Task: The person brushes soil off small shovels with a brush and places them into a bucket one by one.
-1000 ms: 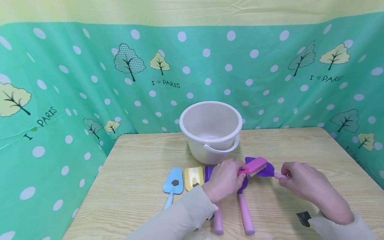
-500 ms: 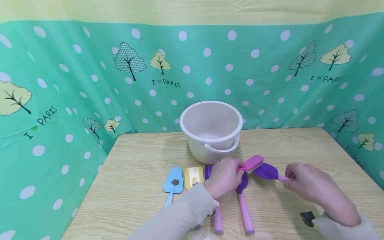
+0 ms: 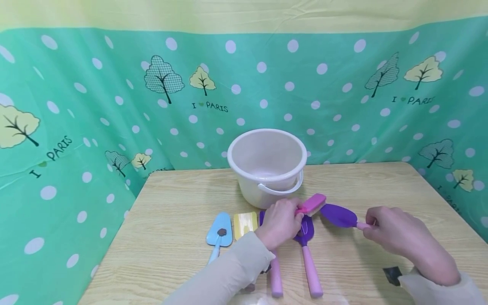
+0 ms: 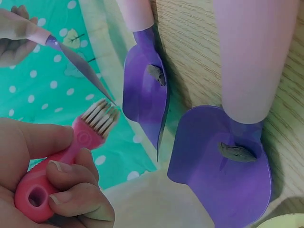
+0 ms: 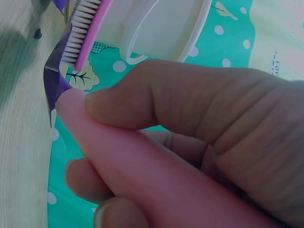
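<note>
Thumb and curled fingers of my left hand [image 3: 280,222] grip a pink brush [image 4: 59,164], whose pale bristles face down and right. In my right hand [image 3: 396,233] is the pink handle of a purple trowel [image 3: 339,216], with the thumb along its top in the right wrist view. Raised over the table, the trowel points left, and the bristles [image 5: 83,28] meet its blade near the tip. Beneath the brush lies another purple shovel [image 3: 310,271] with a pink handle. A second one [image 3: 276,277] is partly hidden by my left hand and sleeve.
Behind the hands stands a white bucket [image 3: 253,195], its handle lowered to the front. A blue trowel [image 3: 225,223] and a yellow scoop [image 3: 245,223] lie to the left. Dark lumps [image 4: 237,152] sit on several blades. A green dotted curtain [image 3: 263,84] hangs along the back.
The brush has slid left along the trowel's blade, from over its middle to the tip. My right hand and the trowel have shifted slightly right and toward me.
</note>
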Action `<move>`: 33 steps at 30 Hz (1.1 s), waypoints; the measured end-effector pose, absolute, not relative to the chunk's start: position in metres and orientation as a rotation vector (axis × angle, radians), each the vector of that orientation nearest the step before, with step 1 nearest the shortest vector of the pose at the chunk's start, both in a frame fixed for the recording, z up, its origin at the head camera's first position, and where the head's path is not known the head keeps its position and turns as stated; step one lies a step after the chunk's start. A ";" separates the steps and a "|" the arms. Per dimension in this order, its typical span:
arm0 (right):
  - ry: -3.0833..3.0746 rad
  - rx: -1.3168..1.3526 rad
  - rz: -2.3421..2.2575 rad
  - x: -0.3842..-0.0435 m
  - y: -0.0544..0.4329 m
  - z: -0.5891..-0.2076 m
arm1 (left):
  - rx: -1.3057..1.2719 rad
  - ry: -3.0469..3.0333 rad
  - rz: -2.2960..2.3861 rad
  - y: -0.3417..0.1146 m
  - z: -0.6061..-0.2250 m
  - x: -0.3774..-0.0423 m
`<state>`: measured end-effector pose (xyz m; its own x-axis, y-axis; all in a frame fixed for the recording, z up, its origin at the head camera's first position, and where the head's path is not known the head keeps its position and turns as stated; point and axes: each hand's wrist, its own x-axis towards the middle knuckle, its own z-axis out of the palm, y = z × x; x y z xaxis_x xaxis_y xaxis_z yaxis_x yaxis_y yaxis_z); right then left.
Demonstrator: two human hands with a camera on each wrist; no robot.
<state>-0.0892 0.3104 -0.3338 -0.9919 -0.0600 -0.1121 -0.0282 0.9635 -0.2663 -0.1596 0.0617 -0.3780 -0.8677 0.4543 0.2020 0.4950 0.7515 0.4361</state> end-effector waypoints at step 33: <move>3.035 -0.120 -0.435 -0.091 0.300 -0.336 | -0.848 -2.829 -0.761 0.062 -0.375 -0.142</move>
<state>-0.0911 0.2996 -0.3364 -0.9943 -0.0874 -0.0617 -0.0665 0.9568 -0.2830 -0.1418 0.0618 -0.3746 -0.8416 0.4919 0.2231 0.5375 0.7214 0.4366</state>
